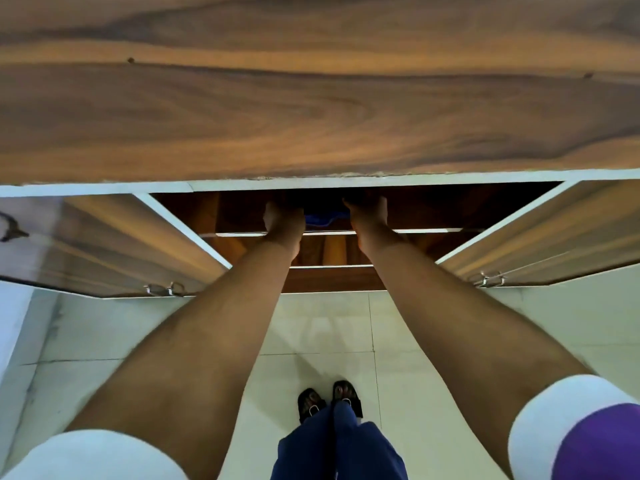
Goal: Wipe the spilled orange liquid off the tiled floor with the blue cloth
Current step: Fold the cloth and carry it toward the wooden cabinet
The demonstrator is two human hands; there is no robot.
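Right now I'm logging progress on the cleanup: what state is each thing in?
Left cupboard door: swung open.
Right cupboard door: swung open.
Blue cloth: on the cupboard shelf, between the hands.
Left hand: reaching in; fingers hidden.
Right hand: reaching in; fingers hidden.
Tiled floor: no orange spill in view.

The table (pixel 311 109) is smooth brown wood. The doors (pixel 114 244) are shiny wood with metal handles (pixel 164 289). The floor (pixel 433 341) is shiny pale tile. The cloth (pixel 323 220) is blue.
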